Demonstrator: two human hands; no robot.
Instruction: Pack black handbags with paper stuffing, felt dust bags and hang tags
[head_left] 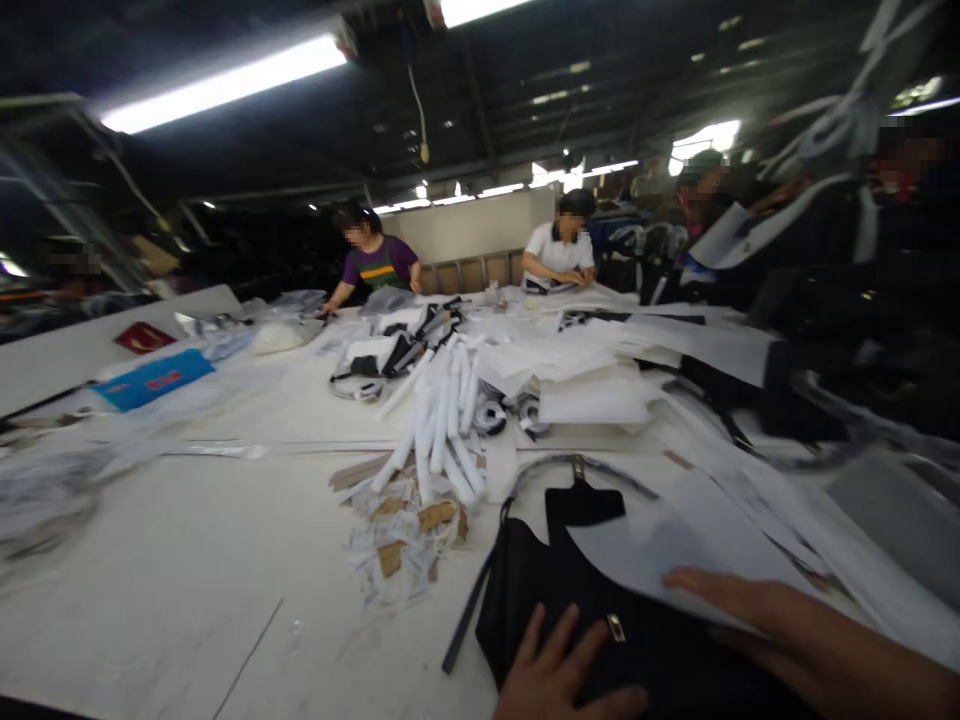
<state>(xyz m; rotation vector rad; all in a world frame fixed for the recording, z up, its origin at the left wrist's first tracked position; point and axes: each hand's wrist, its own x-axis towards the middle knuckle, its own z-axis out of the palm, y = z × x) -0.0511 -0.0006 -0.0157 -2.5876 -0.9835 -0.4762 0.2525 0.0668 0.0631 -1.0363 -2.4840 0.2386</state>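
Roughly mid-work, by the look of it. Black bag [592,610] lies flat on the table [187,600] at the near edge, flap side up, a small metal clasp [616,628] showing on its front. Its strap [469,610] trails off to the left; a tab with a buckle [579,500] points away from the person.

Left hand [559,680] rests flat on the bag's near edge, fingers spread wide, holding nothing. Right hand [750,610] reaches in from the right, fingers extended and fairly flat, lying on a white paper sheet [645,560] that overlaps the bag's right side. Whether the fingers pinch the sheet or only press it, I cannot tell; the underside is hidden.

Judgement on progress: the sheet covers only part of the bag, the clasp and tab are still bare, so any wrapping or stuffing looks begun, not finished.

Just beyond the bag: a heap of small tags [397,545] and cardboard slips, then a pile of white paper rolls [442,420]. Stacks of white sheets [592,390] sit further back. More dark bags [825,330] at right, blurred.

Two other people work at the table's far end, one in a purple top [379,262], one in a white top [562,255]. Their hands are well apart from the near ones.
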